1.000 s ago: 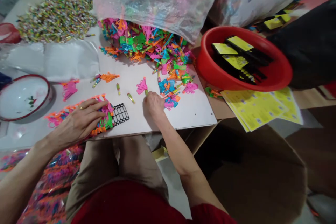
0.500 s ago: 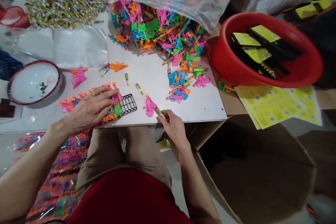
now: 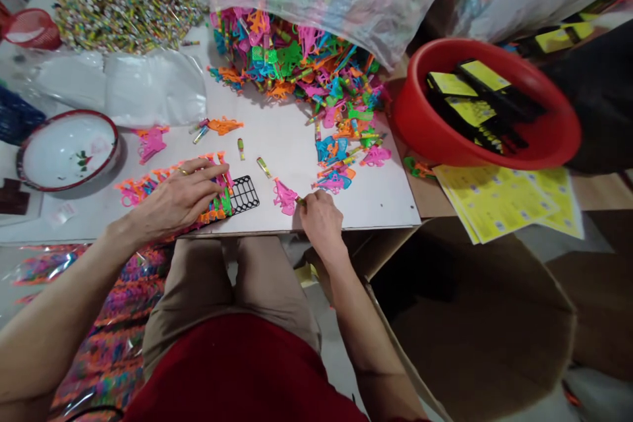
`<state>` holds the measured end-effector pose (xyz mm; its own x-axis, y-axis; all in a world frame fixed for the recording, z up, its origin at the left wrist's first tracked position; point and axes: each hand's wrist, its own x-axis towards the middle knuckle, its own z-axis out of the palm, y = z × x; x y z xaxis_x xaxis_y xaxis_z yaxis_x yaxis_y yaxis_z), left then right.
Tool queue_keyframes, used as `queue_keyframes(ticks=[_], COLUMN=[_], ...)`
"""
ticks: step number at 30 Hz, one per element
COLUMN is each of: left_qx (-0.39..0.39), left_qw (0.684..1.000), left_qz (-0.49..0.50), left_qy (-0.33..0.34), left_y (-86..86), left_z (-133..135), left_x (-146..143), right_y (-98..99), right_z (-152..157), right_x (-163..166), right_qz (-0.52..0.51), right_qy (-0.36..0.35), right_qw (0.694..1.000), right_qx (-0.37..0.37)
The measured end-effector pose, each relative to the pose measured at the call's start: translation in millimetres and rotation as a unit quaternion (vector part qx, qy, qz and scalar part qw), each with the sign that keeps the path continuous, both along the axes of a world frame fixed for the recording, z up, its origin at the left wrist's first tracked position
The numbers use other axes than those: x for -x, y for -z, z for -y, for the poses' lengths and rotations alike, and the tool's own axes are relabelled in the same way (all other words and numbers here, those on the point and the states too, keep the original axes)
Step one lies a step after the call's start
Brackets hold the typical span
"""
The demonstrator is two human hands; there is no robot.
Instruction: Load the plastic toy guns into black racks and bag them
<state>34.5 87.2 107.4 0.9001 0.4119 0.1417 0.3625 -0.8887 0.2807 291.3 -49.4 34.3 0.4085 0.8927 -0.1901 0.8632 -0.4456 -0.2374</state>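
White table (image 3: 284,145); brown surface (image 3: 426,204) along its R edge. Lg open cardboard box (image 3: 499,330) below near R corner, inside partly dark. Grey floor (image 3: 335,346) past near edge. Light dim, w/ soft shadows.

The bench (image 3: 287,142) looked smooth and matt; along its near edge, the pink toy (image 3: 285,196) and black grid (image 3: 244,194) looked like plastic. Past its right edge, the red tub (image 3: 430,135) was smooth plastic, the yellow sheets (image 3: 494,203) paper.
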Motion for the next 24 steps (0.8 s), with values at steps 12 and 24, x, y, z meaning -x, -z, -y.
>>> queue_keyframes(ticks=[12,24], left_qx=[0.015,0.008], left_qw=[1.0,1.0], left_qz=[-0.005,-0.002], left_qy=[-0.01,-0.026], left_y=[0.6,3.0], left_z=[2,4], left_x=[2,3], right_y=[30.6,17.2], right_z=[-20,-36], right_x=[88,83], right_qz=[-0.445,-0.195], right_qy=[0.002,-0.256], right_qw=[0.884,0.945], right_qx=[-0.147,-0.055])
